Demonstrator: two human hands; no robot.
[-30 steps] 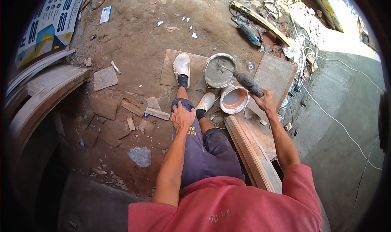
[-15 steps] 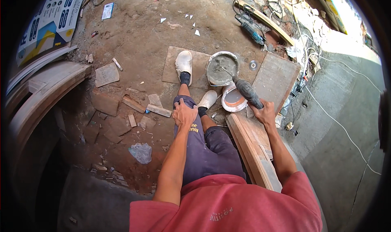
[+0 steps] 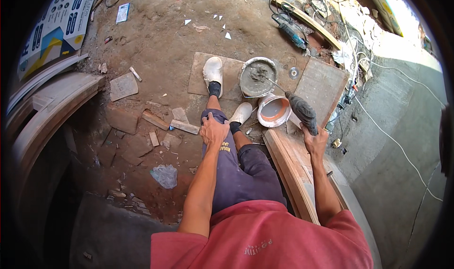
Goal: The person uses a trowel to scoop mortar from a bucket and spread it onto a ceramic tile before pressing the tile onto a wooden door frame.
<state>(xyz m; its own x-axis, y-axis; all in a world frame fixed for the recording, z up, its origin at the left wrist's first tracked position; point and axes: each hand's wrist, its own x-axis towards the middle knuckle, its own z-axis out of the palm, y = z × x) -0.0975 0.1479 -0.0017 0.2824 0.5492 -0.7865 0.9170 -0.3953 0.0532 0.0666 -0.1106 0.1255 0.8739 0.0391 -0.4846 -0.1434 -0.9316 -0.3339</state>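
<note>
My right hand [image 3: 316, 136] grips a grey-coated power tool [image 3: 302, 109], a drill-like mixer whose rod reaches into a bucket of wet grey mortar [image 3: 257, 75]. Below that sits a white bucket with an orange-stained inside [image 3: 274, 106]. My left hand [image 3: 213, 129] rests with fingers apart on the raised knee of my dark trousers [image 3: 220, 174]. One white shoe [image 3: 213, 70] stands on a flat board [image 3: 198, 80] left of the mortar bucket; the other shoe [image 3: 241, 113] is lower, beside the stained bucket.
A large board [image 3: 318, 87] lies right of the buckets. Behind are an angle grinder [image 3: 292, 36], a wooden batten [image 3: 307, 21] and tangled cables. Wooden planks [image 3: 293, 174] run beside my right leg; curved wooden frames [image 3: 56, 103] and a printed panel [image 3: 56, 23] are at left, rubble between.
My right hand and the tool have shifted right and downward, tilting the tool. The mortar's surface looks more stirred. My left hand stays on the knee.
</note>
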